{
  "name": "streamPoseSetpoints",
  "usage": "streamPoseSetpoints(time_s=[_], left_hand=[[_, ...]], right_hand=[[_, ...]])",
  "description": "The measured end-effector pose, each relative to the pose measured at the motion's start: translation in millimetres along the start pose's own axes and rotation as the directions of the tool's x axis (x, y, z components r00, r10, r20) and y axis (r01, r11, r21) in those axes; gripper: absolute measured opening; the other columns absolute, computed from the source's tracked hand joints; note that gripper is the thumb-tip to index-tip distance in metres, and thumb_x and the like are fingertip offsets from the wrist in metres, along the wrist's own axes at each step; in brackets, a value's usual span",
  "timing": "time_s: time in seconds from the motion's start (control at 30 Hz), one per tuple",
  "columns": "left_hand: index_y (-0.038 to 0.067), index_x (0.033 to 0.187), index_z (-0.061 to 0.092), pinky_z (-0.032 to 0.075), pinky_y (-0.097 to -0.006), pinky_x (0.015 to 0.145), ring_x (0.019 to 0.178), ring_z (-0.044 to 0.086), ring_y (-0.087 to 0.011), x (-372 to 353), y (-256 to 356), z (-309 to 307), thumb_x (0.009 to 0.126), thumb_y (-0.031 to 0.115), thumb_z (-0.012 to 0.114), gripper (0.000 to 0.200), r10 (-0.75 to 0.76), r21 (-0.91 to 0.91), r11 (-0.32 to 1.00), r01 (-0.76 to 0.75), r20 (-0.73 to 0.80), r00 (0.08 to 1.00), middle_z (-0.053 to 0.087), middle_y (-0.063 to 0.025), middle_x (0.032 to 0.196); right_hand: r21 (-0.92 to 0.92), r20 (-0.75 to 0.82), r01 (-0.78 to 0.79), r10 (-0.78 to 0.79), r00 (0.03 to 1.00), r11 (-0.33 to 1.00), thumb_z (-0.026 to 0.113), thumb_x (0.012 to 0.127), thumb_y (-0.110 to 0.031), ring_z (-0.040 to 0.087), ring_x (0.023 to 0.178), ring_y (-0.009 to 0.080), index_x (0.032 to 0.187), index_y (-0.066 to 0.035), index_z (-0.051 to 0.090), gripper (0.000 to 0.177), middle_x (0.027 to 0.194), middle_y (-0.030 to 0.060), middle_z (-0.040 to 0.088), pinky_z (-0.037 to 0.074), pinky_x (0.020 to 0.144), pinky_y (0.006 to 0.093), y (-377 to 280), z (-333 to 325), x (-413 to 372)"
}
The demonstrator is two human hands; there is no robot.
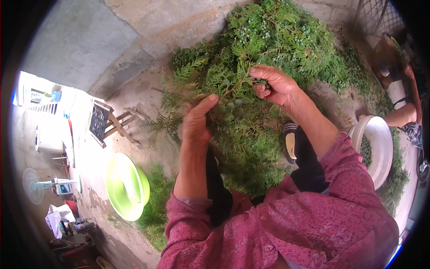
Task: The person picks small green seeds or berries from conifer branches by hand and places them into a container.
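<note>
Between my hands stretches a thin brown evergreen branch [234,88] with flat green sprays. My left hand [197,117] is closed around its lower end, thumb on top, and leafy sprays stick out to the left. The fingers of my right hand [275,85] are pinched at the upper end, where something small and dark green shows under them; I cannot make out whether it is a cone or a leaf. Behind both hands rises a large heap of evergreen cuttings [286,40] dotted with pale blue-green cones. More loose sprays [251,152] lie between my legs.
A bright green basin [117,190] is tilted at the left, beside cut greenery. Behind it stands a folding stool [114,123]. On the right, a white bucket [384,152] has small green pieces inside. Another person's leg [401,115] is beyond it. A fan [36,186] stands far left.
</note>
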State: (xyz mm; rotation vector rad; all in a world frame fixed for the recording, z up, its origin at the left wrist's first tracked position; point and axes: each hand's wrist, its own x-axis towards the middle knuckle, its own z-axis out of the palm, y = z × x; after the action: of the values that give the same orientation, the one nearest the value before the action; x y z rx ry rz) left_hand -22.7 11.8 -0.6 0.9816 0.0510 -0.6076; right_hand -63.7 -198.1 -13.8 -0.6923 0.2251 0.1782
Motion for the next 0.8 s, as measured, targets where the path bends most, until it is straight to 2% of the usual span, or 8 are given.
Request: streamPoseSetpoints(time_s=[0.1,0.2,0.3,0.4,0.47,0.57,0.67,0.8], left_hand=[[0.006,0.084,0.057,0.047,-0.0257,0.05,0.059,0.056,-0.0118,0,-7,4,0.073,0.005,0.065,0.014,0.108,0.115,0.987,-0.112,0.037,0.993,0.059,-0.0026,0.074],[0.006,0.083,0.058,0.045,-0.0245,0.047,0.056,0.055,-0.0105,3,-9,3,0.073,0.006,0.066,0.013,0.09,0.133,0.986,-0.097,0.055,0.994,0.059,-0.0022,0.071],[0.003,0.095,0.055,0.055,-0.0338,0.062,0.072,0.063,-0.0218,7,-11,-1,0.074,-0.002,0.059,0.021,0.097,0.127,0.986,-0.108,0.087,0.991,0.062,-0.0111,0.085],[0.004,0.09,0.057,0.054,-0.0311,0.056,0.069,0.063,-0.0196,7,-11,-3,0.074,-0.001,0.06,0.017,0.084,0.135,0.986,-0.096,0.092,0.992,0.063,-0.009,0.082],[0.004,0.087,0.058,0.05,-0.0274,0.054,0.064,0.06,-0.0153,2,-10,6,0.073,0.001,0.062,0.014,0.105,0.142,0.983,-0.114,0.074,0.992,0.062,-0.0063,0.078],[0.003,0.084,0.06,0.047,-0.0241,0.053,0.061,0.058,-0.0116,0,-9,8,0.072,0.003,0.065,0.013,0.11,0.15,0.981,-0.12,0.071,0.991,0.061,-0.004,0.074],[0.002,0.085,0.06,0.047,-0.025,0.056,0.063,0.058,-0.0123,-2,-7,11,0.073,0.003,0.064,0.013,0.099,0.15,0.983,-0.109,0.074,0.992,0.062,-0.0045,0.076],[0.003,0.086,0.06,0.048,-0.0262,0.059,0.066,0.059,-0.013,1,-8,5,0.072,0.003,0.064,0.014,0.124,0.141,0.98,-0.137,0.1,0.987,0.062,-0.0046,0.077]], right_hand=[[-0.107,-0.086,0.062,-0.072,0.994,0.992,0.064,0.077,-0.013,0.042,0.047,0.0074,0.084,-0.006,0.052,0.015,0.073,0.0024,0.049,0.024,0.037,0.0179,-5,2,-1],[-0.102,-0.165,0.076,-0.092,0.982,0.992,0.063,0.077,-0.012,0.041,0.044,0.0075,0.084,-0.004,0.052,0.015,0.074,0.0032,0.049,0.024,0.036,0.0183,-4,0,-1],[-0.085,-0.212,0.073,-0.09,0.973,0.994,0.062,0.078,-0.012,0.041,0.043,0.0077,0.085,-0.005,0.052,0.014,0.073,0.0032,0.049,0.024,0.035,0.0188,-3,0,-3],[-0.025,-0.21,0.077,-0.081,0.974,0.997,0.062,0.078,-0.012,0.041,0.043,0.008,0.086,-0.004,0.053,0.015,0.073,0.0044,0.05,0.025,0.034,0.019,-5,4,-7],[-0.299,-0.318,0.111,-0.209,0.925,0.948,0.062,0.077,-0.013,0.041,0.043,0.0088,0.087,-0.003,0.053,0.016,0.07,0.005,0.05,0.026,0.034,0.0188,-6,10,-8],[-0.328,-0.359,0.097,-0.219,0.907,0.94,0.059,0.079,-0.011,0.04,0.041,0.0079,0.087,-0.005,0.052,0.012,0.067,0.0049,0.051,0.028,0.034,0.0179,-6,10,-7],[-0.102,-0.304,0.123,-0.149,0.941,0.987,0.06,0.078,-0.013,0.04,0.04,0.0072,0.085,-0.004,0.054,0.013,0.064,0.0024,0.05,0.029,0.034,0.0183,-4,5,-10],[-0.033,-0.255,0.121,-0.126,0.959,0.992,0.057,0.08,-0.012,0.04,0.04,0.007,0.082,-0.005,0.052,0.009,0.065,0.0031,0.051,0.03,0.034,0.0184,-11,-9,-8]])
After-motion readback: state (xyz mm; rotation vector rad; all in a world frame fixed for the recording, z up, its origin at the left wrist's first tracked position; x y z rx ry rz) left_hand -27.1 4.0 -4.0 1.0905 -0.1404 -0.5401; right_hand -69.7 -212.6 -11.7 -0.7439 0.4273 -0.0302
